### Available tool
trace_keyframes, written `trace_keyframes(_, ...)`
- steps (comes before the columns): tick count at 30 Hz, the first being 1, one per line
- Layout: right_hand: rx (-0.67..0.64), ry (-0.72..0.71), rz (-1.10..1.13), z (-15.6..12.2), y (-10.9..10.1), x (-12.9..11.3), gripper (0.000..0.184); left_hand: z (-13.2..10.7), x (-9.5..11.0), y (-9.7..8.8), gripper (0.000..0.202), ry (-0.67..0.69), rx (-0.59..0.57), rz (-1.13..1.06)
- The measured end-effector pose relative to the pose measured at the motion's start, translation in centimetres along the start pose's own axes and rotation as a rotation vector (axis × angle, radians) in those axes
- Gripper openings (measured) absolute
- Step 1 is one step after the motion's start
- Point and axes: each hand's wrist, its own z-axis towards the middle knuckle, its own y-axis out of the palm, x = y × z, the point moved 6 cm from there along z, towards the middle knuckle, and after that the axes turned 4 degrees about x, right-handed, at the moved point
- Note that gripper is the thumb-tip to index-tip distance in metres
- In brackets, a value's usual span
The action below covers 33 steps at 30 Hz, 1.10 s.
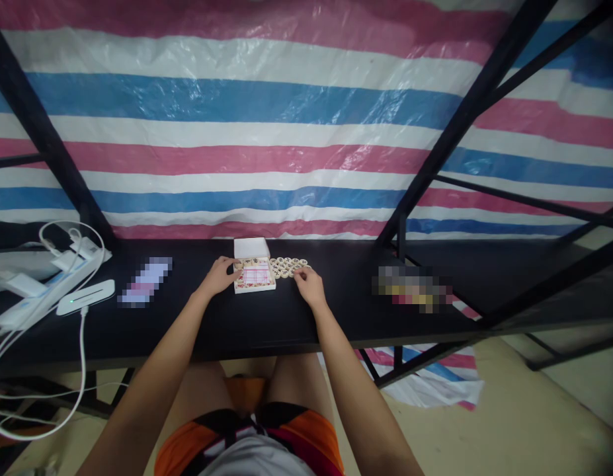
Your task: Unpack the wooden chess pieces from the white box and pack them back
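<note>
A small white cardboard box [255, 287] sits on the black desk with its lid [252, 248] raised at the back. Inside it are round xiangqi pieces along the far side and a folded paper board with pink lines [256, 275]. My left hand [219, 274] grips the box's left side, thumb and fingers at its edge. Right of the box, several pale round xiangqi pieces [285, 266] lie flat in close rows. At their right end, my right hand [310, 285] has its fingers curled down around a xiangqi piece, partly hidden by the fingertips.
A blurred-out phone-shaped object [146, 281] lies on the left of the black desk [256, 327]. Beyond it are a white device [86, 297], a power strip [43, 291] and loose cables. Another blurred object [410, 289] is on the right. Black metal posts and a striped sheet [266, 99] stand behind.
</note>
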Motion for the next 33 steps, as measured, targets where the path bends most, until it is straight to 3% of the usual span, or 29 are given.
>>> trace_keyframes(14, 0.000, -0.002, 0.000, -0.05, 0.04, 0.03, 0.018, 0.18, 0.12, -0.13, 0.025, 0.048, 0.035, -0.048)
trace_keyframes(20, 0.002, -0.003, 0.006, -0.04, 0.03, 0.11, 0.018, 0.21, -0.24, 0.03, 0.036, 0.040, 0.049, -0.025)
trace_keyframes(33, -0.007, 0.001, -0.006, 0.14, 0.33, 0.55, 0.018, 0.18, 0.22, 0.12, 0.037, 0.047, 0.045, -0.011)
